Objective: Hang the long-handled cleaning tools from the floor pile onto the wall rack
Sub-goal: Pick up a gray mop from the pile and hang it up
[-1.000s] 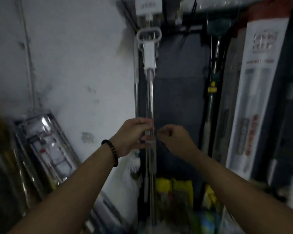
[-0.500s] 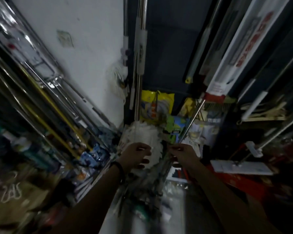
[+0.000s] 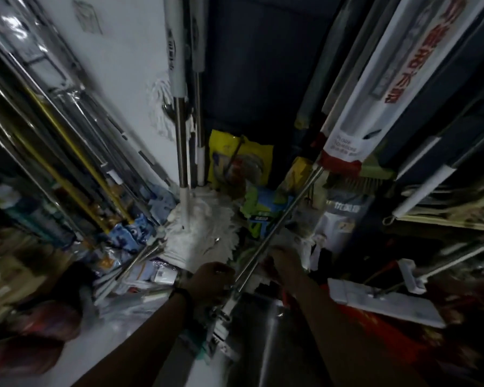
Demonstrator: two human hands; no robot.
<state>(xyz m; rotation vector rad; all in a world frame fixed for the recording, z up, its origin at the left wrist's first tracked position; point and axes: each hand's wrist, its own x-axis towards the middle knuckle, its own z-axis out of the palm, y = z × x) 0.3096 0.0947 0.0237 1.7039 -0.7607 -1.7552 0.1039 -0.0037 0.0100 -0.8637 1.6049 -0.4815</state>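
Lowered: right hand (image 3: 287,261) grips pole (image 3: 291,208), left hand (image 3: 211,283) beside; mop (image 3: 204,230) ahead.

At lower centre the left hand (image 3: 210,279) and right hand (image 3: 287,259) meet a slanted metal pole (image 3: 288,211); blur hides their grip. A white mop head (image 3: 204,227) lies just above them.

The slanted pole (image 3: 277,227) is gleaming as smooth polished metal; the mop head (image 3: 204,233) is showing white stringy cloth; the yellow bag (image 3: 241,160) is shining like glossy plastic; the wall (image 3: 118,88) is looking matt.
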